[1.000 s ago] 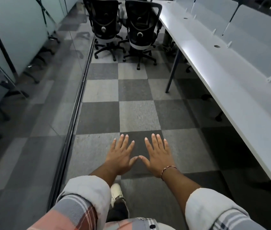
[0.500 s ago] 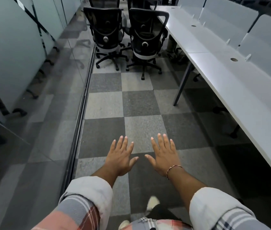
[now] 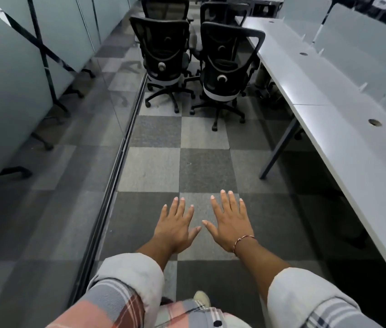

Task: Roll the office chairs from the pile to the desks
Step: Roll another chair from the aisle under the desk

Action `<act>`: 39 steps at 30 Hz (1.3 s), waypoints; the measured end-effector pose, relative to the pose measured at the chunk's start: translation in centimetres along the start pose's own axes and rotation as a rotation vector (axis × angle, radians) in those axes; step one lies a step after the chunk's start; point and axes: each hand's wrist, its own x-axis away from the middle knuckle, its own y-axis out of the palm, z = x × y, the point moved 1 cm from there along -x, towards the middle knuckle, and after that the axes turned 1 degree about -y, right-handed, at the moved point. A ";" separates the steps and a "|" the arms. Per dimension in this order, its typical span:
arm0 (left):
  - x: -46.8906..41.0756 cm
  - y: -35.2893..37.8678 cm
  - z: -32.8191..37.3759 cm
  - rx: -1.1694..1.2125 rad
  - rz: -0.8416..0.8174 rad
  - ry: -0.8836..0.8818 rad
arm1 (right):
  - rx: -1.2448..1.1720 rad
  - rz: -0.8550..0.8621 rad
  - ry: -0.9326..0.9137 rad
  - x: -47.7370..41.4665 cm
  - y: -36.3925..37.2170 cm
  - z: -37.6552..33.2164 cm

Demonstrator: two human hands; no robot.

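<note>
Tagger: Checkered grey carpet (image 3: pixel 206 169) runs down an aisle. Head view, the only one. Glass partition (image 3: pixel 45 67) on the left, long white desk (image 3: pixel 352 143) down the right, divider screens (image 3: pixel 364 39) behind it.

Checker: Chairs?

Tagger: The pile is at the far end of the aisle. Two black mesh office chairs stand in front, backs to the camera, just beside each other: left chair (image 3: pixel 163 55) by the partition rail, right chair (image 3: pixel 225 67) near the desk end. At least two more chairs (image 3: pixel 166 7) are behind them, cut off by the top edge.

Checker: Hands?

Tagger: Left hand (image 3: pixel 175 229) and right hand (image 3: pixel 231 224) are both out front, palms down. Fingers are straight and spread, thumbs point at each other with a small gap, and they hold nothing. Thin bracelet (image 3: pixel 244 240) on the right wrist, one shoe (image 3: pixel 201 298) at the bottom.

Checker: Any contact with a chair?

Tagger: None. The hands are well apart from the pile, with several carpet tiles between.

Checker: Progress?

Tagger: My call is the approach step, with no chair gripped yet. I see no chair drawn up at the near stretch of desk. Under the desk it's dark, so I can't tell what's there. As far as this shows, every chair in the pile is left to roll. The next move likely means closing the gap and gripping a backrest top, and the right chair looks easiest to reach.
</note>
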 end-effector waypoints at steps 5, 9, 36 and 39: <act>-6.8 -3.6 -1.8 -0.004 0.010 0.012 | -0.025 -0.005 -0.030 -7.8 -2.4 1.7; -12.8 -5.4 -4.0 -0.021 0.034 0.028 | -0.016 -0.009 -0.031 -14.2 -2.6 2.6; -55.3 -22.3 -16.4 -0.134 0.036 0.171 | -0.027 0.021 0.142 -56.0 -9.0 14.4; -60.4 -24.4 -15.6 -0.127 0.037 0.170 | -0.030 0.020 0.149 -60.7 -9.8 17.8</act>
